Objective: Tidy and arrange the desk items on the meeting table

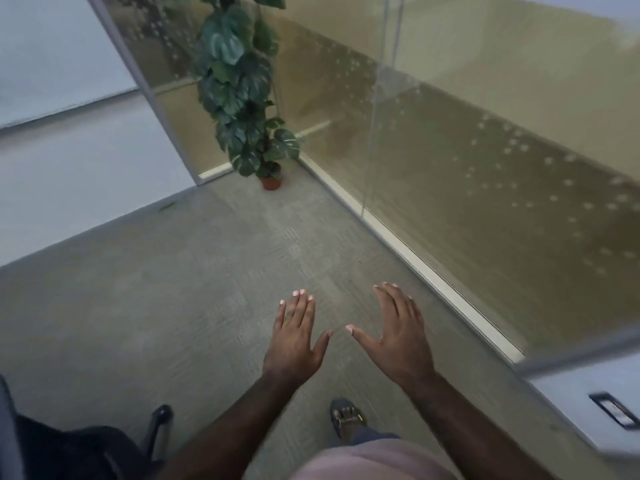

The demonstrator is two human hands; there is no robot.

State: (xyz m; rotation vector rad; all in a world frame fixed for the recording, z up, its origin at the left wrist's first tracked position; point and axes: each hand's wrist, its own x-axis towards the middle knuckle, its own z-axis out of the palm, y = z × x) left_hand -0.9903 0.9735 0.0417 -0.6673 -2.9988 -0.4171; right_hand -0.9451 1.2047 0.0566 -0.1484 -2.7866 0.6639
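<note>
Honestly, nothing was being handled at this point. The left hand point(294, 341) and the right hand point(398, 336) were both held out flat over the carpet point(173, 306), fingers spread, palms down, clamped on nothing, with a small gap between the two thumbs.

The only bit of the desk point(588, 410) in view was a pale corner at the lower right, with a dark-framed panel point(614, 410) set into its top. No desk items showed anywhere, so wherever they sat, it was off to the right, out of shot.

My guess: the step was just getting over to the desk. To do that well, I'd turn right and get the whole top in view before reaching for anything.

Room-wise, there was plenty of open carpet ahead. The glass partition point(485, 168) ran along the right, its base rail meeting the floor, and a potted plant point(242, 91) stood in the far corner. A dark office chair point(104, 452) sat close on the left, so I'd mind its base when stepping.
</note>
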